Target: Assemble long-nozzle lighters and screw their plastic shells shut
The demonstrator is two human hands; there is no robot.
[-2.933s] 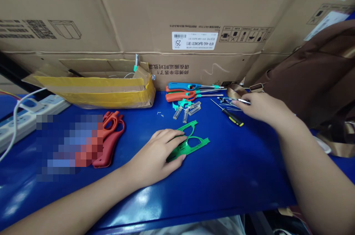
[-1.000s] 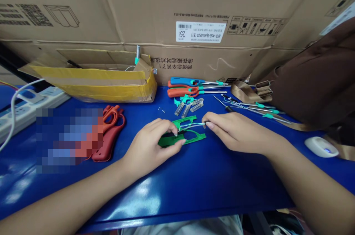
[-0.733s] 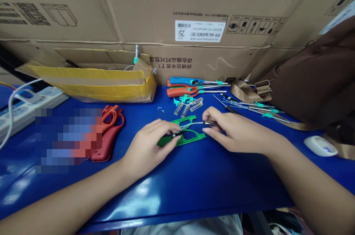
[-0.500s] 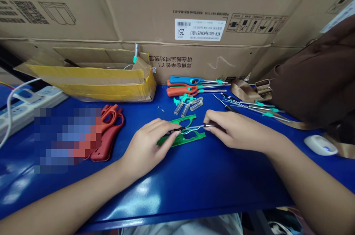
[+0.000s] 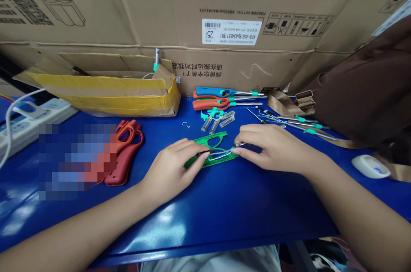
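My left hand (image 5: 175, 161) is closed, with thumb and fingertips pinching a small dark piece (image 5: 206, 150) that has thin light wires (image 5: 222, 153) running from it. To the right, my right hand (image 5: 276, 147) pinches a small dark-and-silver piece (image 5: 237, 146) at the other end of the wires; the fingers partly hide it. Beneath both hands, two green lighter shell halves (image 5: 221, 136) lie on the table, partly covered by my left hand. Just behind my right hand is a screwdriver (image 5: 256, 115). Clear small tanks (image 5: 227, 118) and turquoise plastic parts (image 5: 215, 112) lie beyond the shells.
Assembled lighters (image 5: 210, 104) lie at the back, with metal lighter tubes (image 5: 308, 125) farther right. Red and orange shells (image 5: 123, 162) are at left, near a power strip (image 5: 48, 113). A yellow-taped cardboard box (image 5: 128, 105), a white mouse (image 5: 370, 166) and a brown bag (image 5: 356, 83) border the table.
My right fingers have shifted slightly left and their grip has changed. The wires between my hands now hang lower, over the lower green shell. My left hand has stayed nearly still.
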